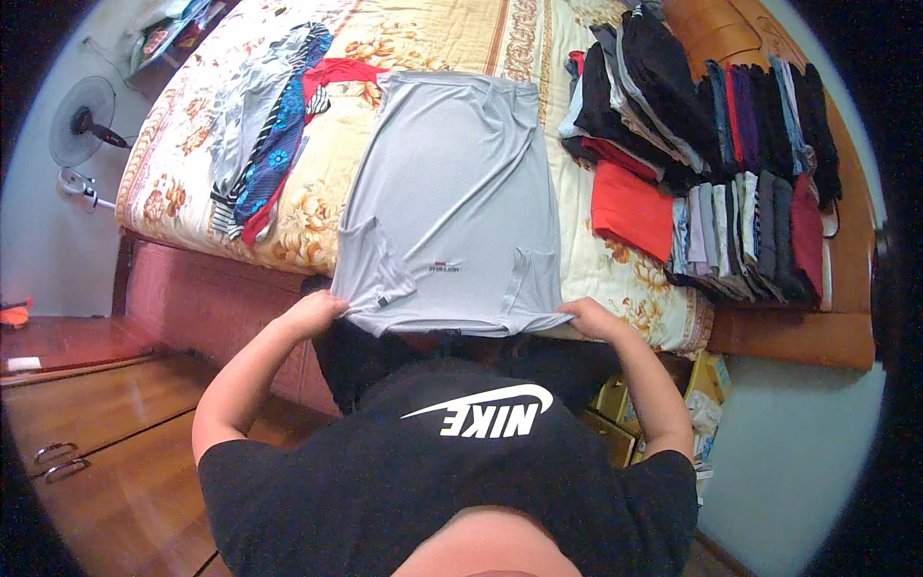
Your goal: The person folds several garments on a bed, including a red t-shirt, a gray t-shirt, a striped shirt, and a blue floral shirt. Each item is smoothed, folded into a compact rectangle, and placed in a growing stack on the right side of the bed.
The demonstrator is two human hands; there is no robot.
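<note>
A grey T-shirt [454, 187] lies spread on the bed [310, 187], its neckline towards me at the near edge and its hem at the far end. With my left hand [324, 311], at the left of the view, or my right hand [591, 319], at the right, each shoulder corner is pinched between the fingers. Both short sleeves are folded inward over the shirt's body. Small lettering shows on the cloth near the neckline. Part of a red garment [339, 72] shows beside the shirt's far left corner.
Loose clothes [270, 155] lie in a heap at the left. Folded clothes are stacked [634, 122] at the right, beside rows of upright folded garments [750, 223] along the wooden headboard [786, 332]. A fan [86, 122] stands beyond the bed's left side.
</note>
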